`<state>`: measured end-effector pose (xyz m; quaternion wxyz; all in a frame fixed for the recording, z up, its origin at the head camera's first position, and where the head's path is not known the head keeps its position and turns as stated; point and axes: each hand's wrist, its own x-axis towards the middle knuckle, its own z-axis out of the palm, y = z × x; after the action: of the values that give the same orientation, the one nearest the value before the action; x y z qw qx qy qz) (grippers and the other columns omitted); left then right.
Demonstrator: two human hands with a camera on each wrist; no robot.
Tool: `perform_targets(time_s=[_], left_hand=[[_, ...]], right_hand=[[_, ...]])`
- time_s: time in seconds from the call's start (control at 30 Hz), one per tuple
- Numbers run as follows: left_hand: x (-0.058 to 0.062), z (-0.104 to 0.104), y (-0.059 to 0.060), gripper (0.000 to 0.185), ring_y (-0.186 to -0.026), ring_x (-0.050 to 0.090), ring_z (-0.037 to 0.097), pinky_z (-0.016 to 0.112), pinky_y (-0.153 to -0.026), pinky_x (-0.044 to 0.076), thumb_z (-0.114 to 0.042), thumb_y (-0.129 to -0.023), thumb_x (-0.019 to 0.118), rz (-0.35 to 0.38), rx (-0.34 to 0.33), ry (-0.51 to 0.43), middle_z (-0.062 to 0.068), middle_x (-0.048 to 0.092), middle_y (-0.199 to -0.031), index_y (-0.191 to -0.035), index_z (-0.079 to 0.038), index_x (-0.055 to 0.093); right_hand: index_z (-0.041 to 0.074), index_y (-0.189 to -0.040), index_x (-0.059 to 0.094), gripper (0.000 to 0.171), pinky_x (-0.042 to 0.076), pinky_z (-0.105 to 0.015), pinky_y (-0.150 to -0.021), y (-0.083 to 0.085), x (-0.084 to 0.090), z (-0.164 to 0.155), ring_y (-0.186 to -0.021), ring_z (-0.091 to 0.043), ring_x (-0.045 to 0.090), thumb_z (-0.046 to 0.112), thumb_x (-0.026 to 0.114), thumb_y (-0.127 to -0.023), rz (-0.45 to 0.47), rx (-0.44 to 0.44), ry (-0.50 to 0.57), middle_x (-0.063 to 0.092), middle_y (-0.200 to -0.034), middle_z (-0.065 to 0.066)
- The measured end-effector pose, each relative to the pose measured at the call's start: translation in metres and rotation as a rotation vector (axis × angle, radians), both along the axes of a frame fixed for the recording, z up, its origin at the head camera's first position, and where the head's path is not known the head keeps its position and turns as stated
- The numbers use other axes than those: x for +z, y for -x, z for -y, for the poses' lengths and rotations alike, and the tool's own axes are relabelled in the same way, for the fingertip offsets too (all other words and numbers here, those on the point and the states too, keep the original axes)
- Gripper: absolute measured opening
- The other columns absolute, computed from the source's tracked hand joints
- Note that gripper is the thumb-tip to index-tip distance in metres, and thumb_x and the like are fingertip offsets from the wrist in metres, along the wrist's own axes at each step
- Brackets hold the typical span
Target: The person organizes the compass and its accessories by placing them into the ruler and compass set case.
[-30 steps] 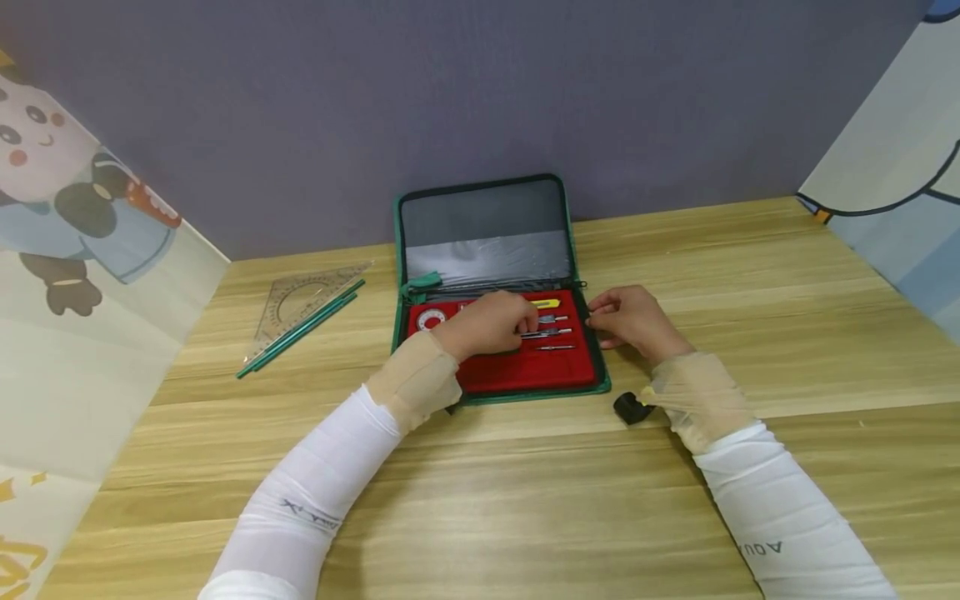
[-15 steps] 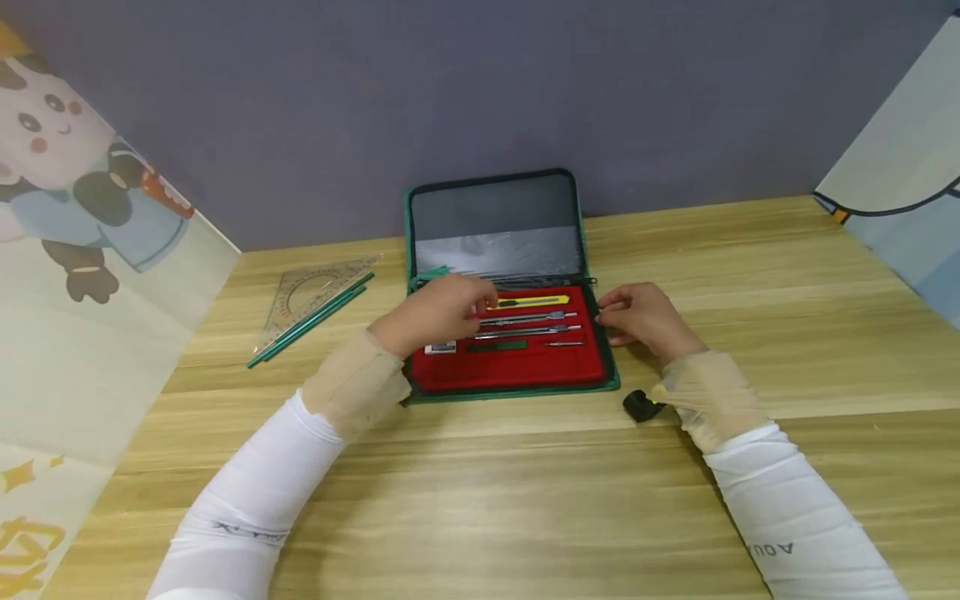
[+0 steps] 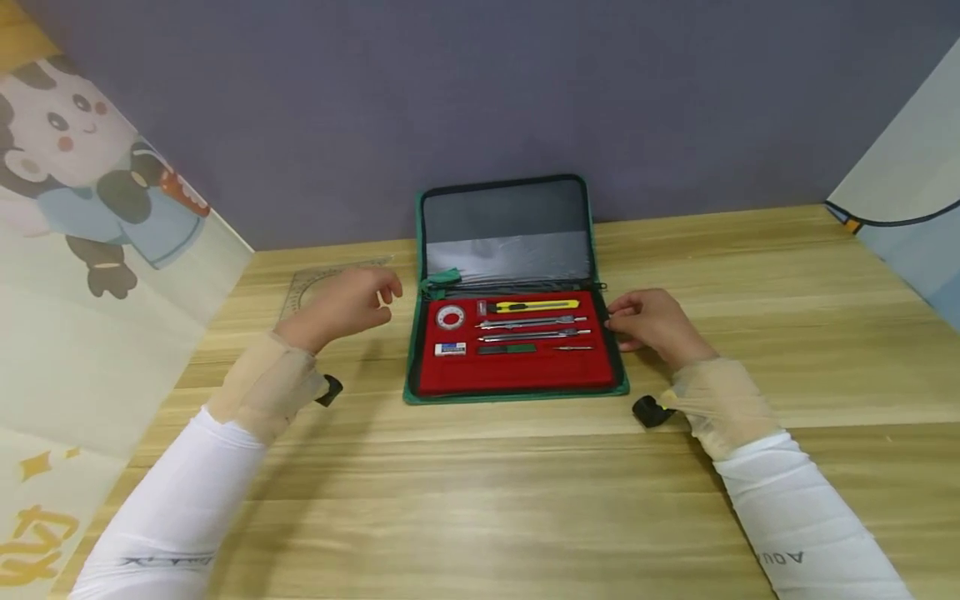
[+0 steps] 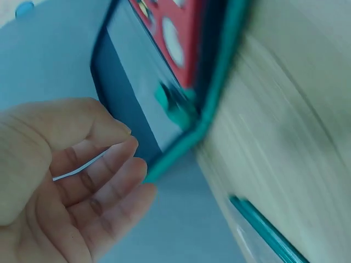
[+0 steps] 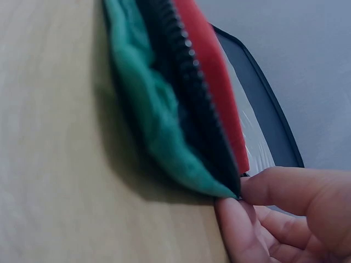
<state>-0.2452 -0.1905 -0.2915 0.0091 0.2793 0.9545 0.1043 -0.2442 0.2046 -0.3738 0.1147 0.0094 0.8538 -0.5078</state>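
In the head view a green zip case [image 3: 517,398] lies unfolded, its dark lid [image 3: 506,212] raised at the back. Its red tray [image 3: 517,375] holds a yellow utility knife [image 3: 543,307], two metal compasses [image 3: 534,322], a white ring-shaped disc [image 3: 440,317], an eraser [image 3: 450,349] and a dark green strip [image 3: 521,348]. My right hand [image 3: 656,325] pinches the case's right edge between thumb and finger, as the right wrist view shows at the green fabric [image 5: 164,142]. My left hand [image 3: 345,304] hovers left of the case, fingers loosely bent, nothing between them.
Beneath my left hand lies a clear set square [image 3: 296,290], partly hidden. Green pencils [image 4: 269,230] show in the left wrist view. A grey-blue panel [image 3: 495,92] rises behind the wooden table [image 3: 495,500]. A green tab [image 3: 442,279] sits at the hinge.
My left hand has moved left from over the tray, uncovering the disc, eraser and green strip, and now covers the pencils. My right hand stays at the case's edge.
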Motion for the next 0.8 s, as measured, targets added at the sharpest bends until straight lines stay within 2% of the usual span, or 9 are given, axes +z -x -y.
perform_targets(time_s=[0.1,0.2,0.4,0.8], left_hand=[[-0.002,0.020,0.002,0.024,-0.086,0.060,0.030,0.044,-0.075,0.049,0.004,-0.080,0.059,0.007,0.049,-0.010,0.019,0.064,-0.098,-0.104,0.005,0.061],[-0.004,0.036,0.004,0.024,-0.086,0.061,0.030,0.045,-0.075,0.049,0.003,-0.079,0.058,0.002,0.089,0.017,0.020,0.065,-0.098,-0.103,0.005,0.062],[-0.011,0.060,0.013,0.018,-0.081,0.060,0.029,0.045,-0.073,0.048,0.001,-0.077,0.061,-0.004,0.125,0.075,0.016,0.065,-0.088,-0.095,0.005,0.064],[-0.028,0.082,0.018,0.017,-0.086,0.058,0.032,0.048,-0.079,0.048,-0.002,-0.077,0.063,0.073,0.274,0.110,0.019,0.063,-0.092,-0.091,0.007,0.063]], right_hand=[[-0.010,-0.123,0.050,0.039,0.056,-0.025,-0.061,-0.001,0.000,0.000,-0.073,-0.007,0.058,0.007,0.059,-0.090,0.005,0.004,0.003,0.055,-0.110,-0.020],[-0.011,-0.124,0.049,0.040,0.056,-0.025,-0.062,-0.002,0.000,-0.001,-0.072,-0.007,0.058,0.006,0.059,-0.089,0.005,0.012,0.015,0.055,-0.110,-0.020],[-0.012,-0.124,0.049,0.040,0.055,-0.025,-0.062,-0.003,0.000,-0.004,-0.070,-0.006,0.058,0.006,0.059,-0.089,-0.008,0.014,0.021,0.055,-0.110,-0.020],[-0.013,-0.124,0.048,0.040,0.056,-0.025,-0.062,-0.002,-0.002,-0.002,-0.069,-0.004,0.059,0.005,0.058,-0.089,-0.007,0.026,0.042,0.055,-0.111,-0.022]])
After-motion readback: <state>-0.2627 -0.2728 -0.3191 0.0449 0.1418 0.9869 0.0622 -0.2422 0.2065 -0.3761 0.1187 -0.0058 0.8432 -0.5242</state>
